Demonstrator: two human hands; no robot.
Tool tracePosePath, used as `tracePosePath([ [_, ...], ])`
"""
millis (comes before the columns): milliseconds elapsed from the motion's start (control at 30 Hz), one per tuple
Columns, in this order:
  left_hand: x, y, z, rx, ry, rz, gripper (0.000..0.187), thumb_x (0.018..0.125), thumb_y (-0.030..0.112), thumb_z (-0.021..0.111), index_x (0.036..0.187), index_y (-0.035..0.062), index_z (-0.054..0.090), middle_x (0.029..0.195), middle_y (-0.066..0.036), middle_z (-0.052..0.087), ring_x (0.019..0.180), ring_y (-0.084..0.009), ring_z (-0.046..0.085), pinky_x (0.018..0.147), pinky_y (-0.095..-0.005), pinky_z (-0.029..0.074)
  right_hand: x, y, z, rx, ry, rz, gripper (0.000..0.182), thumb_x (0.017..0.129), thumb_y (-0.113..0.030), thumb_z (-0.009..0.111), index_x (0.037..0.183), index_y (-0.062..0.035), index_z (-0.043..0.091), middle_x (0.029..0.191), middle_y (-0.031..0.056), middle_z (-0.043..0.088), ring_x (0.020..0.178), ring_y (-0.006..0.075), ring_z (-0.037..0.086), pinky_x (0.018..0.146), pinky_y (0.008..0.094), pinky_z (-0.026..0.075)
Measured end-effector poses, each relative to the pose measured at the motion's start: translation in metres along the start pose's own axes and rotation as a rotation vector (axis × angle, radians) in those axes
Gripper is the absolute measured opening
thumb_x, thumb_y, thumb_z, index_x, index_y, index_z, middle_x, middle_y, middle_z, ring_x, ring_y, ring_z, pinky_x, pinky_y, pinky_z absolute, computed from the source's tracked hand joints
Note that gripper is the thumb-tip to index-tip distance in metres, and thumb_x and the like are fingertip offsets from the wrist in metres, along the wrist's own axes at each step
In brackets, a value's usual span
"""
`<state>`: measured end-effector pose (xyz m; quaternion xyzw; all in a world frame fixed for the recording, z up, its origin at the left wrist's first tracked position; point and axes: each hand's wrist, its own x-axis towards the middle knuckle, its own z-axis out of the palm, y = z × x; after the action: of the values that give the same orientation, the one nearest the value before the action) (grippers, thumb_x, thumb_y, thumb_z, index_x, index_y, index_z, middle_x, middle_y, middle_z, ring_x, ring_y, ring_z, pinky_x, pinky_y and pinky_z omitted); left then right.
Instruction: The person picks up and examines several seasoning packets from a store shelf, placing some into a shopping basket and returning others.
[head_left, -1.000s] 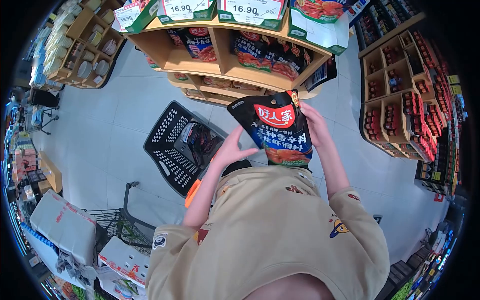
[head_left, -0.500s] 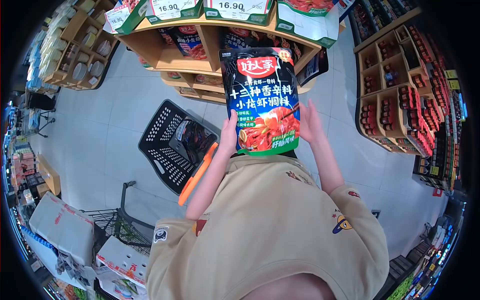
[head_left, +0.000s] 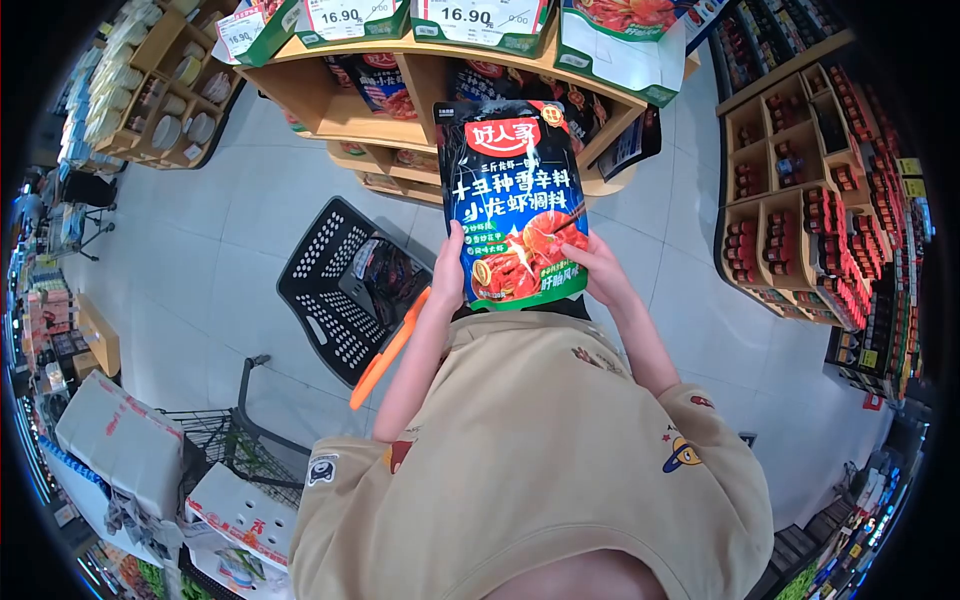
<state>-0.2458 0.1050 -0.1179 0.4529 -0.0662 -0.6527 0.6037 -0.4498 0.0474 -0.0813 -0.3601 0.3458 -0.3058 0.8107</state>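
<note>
I hold a dark blue seasoning pouch [head_left: 512, 200] upright in front of me, its printed face with a red logo and a crayfish picture turned toward me. My left hand [head_left: 447, 270] grips its lower left edge, thumb on the front. My right hand [head_left: 592, 268] holds the lower right corner. The pouch hangs above a black perforated shopping basket [head_left: 330, 290] that sits on the floor and has dark packets inside. An orange basket handle [head_left: 388, 350] runs along my left forearm.
A wooden display shelf [head_left: 440, 75] with the same pouches and 16.90 price tags stands straight ahead. Shelves of red bottles [head_left: 820, 220] line the right. Jars fill a rack [head_left: 150, 90] at far left. A wire cart [head_left: 230, 440] and cardboard boxes [head_left: 120, 440] sit lower left.
The pouch was tilted with its top toward me, then got raised and turned upright, face toward me. My right hand has moved from beside the pouch onto its lower right corner.
</note>
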Motion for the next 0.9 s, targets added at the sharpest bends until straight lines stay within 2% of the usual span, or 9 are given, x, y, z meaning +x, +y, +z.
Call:
tracePosePath([
  [100, -0.001, 0.004, 0.002, 0.020, -0.018, -0.024, 0.048, 0.086, 0.040, 0.035, 0.110, -0.0012, 0.041, 0.105, -0.011, 0.052, 0.091, -0.0160, 0.054, 0.080, -0.0285, 0.042, -0.002, 0.001, 0.004, 0.016, 0.008, -0.023, 0.032, 0.080, -0.005, 0.048, 0.111, -0.0011, 0.039, 0.106, 0.0080, 0.051, 0.093, 0.0128, 0.051, 0.080, 0.0271, 0.042],
  [167, -0.006, 0.009, 0.008, 0.019, -0.120, -0.017, 0.049, 0.086, 0.041, 0.034, 0.110, -0.0009, 0.041, 0.107, -0.011, 0.051, 0.093, -0.0171, 0.053, 0.082, -0.0293, 0.041, -0.005, 0.003, 0.005, 0.012, 0.017, -0.040, 0.031, 0.080, -0.006, 0.048, 0.110, -0.0011, 0.039, 0.105, 0.0079, 0.051, 0.093, 0.0124, 0.051, 0.081, 0.0270, 0.042],
  [467, -0.003, 0.007, 0.006, -0.152, -0.158, -0.076, 0.042, 0.086, 0.030, 0.033, 0.114, -0.0010, 0.038, 0.111, -0.014, 0.048, 0.099, -0.0235, 0.049, 0.089, -0.0349, 0.036, -0.012, 0.006, 0.003, -0.022, 0.065, -0.053, 0.031, 0.079, -0.006, 0.050, 0.108, -0.0002, 0.041, 0.102, 0.0069, 0.053, 0.091, 0.0116, 0.052, 0.080, 0.0262, 0.042],
  [600, -0.005, 0.009, 0.008, -0.126, -0.163, -0.083, 0.042, 0.086, 0.030, 0.032, 0.113, -0.0011, 0.038, 0.111, -0.014, 0.048, 0.099, -0.0241, 0.049, 0.089, -0.0352, 0.036, -0.012, 0.009, 0.002, -0.031, 0.095, -0.077, 0.029, 0.079, -0.005, 0.050, 0.107, 0.0005, 0.043, 0.102, 0.0072, 0.053, 0.090, 0.0113, 0.053, 0.079, 0.0255, 0.043],
  [800, -0.003, 0.003, 0.012, -0.214, -0.119, -0.063, 0.038, 0.087, 0.031, 0.035, 0.107, -0.0010, 0.043, 0.103, -0.013, 0.053, 0.090, -0.0193, 0.054, 0.082, -0.0311, 0.041, -0.015, 0.000, 0.011, -0.061, 0.118, -0.082, 0.027, 0.080, -0.007, 0.050, 0.105, 0.0006, 0.045, 0.098, 0.0063, 0.055, 0.086, 0.0103, 0.054, 0.076, 0.0242, 0.043],
  [867, 0.009, -0.002, 0.008, 0.105, 0.040, 0.050, 0.030, 0.086, 0.026, 0.039, 0.101, 0.0003, 0.047, 0.097, -0.008, 0.056, 0.086, -0.0155, 0.054, 0.077, -0.0277, 0.042, -0.017, -0.004, 0.019, -0.120, 0.123, -0.076, 0.026, 0.080, -0.008, 0.050, 0.104, 0.0006, 0.047, 0.095, 0.0055, 0.056, 0.083, 0.0092, 0.054, 0.074, 0.0234, 0.044],
  [900, 0.013, -0.005, 0.007, 0.116, -0.011, 0.135, 0.024, 0.086, 0.022, 0.041, 0.094, 0.0013, 0.049, 0.089, -0.005, 0.057, 0.078, -0.0114, 0.055, 0.070, -0.0240, 0.043, -0.020, -0.007, 0.026, -0.228, 0.102, -0.098, 0.024, 0.080, -0.009, 0.050, 0.102, 0.0003, 0.049, 0.091, 0.0042, 0.057, 0.079, 0.0073, 0.053, 0.071, 0.0218, 0.043],
])
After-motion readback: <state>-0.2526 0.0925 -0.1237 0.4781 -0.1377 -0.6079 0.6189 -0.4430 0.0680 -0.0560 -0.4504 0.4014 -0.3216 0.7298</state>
